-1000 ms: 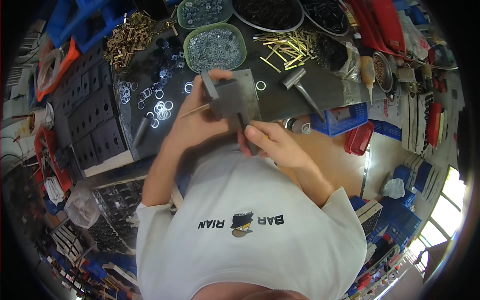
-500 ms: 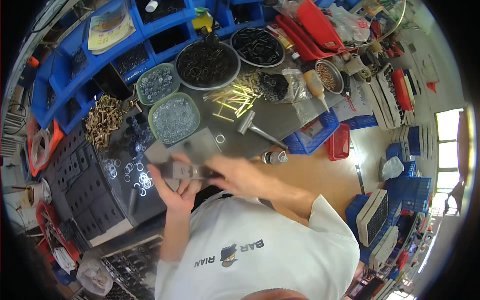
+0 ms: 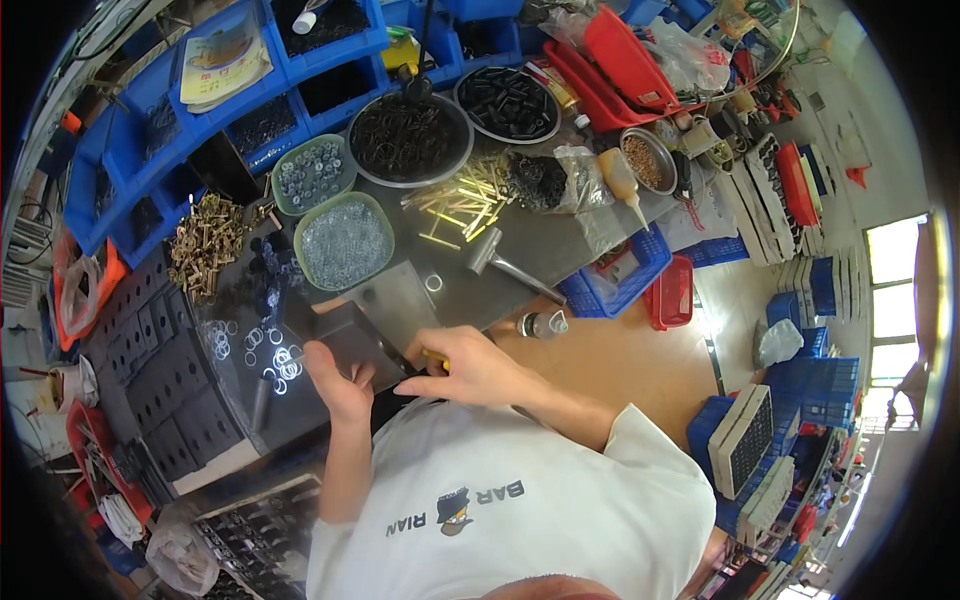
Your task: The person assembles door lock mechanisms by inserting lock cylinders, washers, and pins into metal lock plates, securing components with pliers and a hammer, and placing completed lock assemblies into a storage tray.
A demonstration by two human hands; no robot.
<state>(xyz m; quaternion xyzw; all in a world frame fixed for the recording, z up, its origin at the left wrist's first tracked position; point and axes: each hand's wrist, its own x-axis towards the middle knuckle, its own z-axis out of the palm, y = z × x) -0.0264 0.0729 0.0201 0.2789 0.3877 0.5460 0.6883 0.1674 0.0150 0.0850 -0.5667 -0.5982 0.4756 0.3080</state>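
My left hand [image 3: 338, 384] grips a dark grey metal block [image 3: 345, 335] at the near edge of the bench, just in front of a flat grey metal plate [image 3: 400, 295]. My right hand [image 3: 470, 368] is closed round a thin tool with a yellow handle [image 3: 433, 357], whose dark tip lies against the right side of the block. Loose silver washers [image 3: 280, 362] lie on the bench just left of my left hand.
A green bowl of silver washers [image 3: 345, 240], a second green bowl [image 3: 312, 172], round trays of dark parts [image 3: 410, 135], brass pins [image 3: 465, 205], brass bolts [image 3: 205, 240], a hammer [image 3: 495, 255], a small bottle [image 3: 540, 323], blue bins [image 3: 250, 90] behind, a blue crate [image 3: 625, 270].
The head view has tilted up toward the shelf bins. The block has come down from in front of my chest to the bench edge, and my right hand has settled against its right side.
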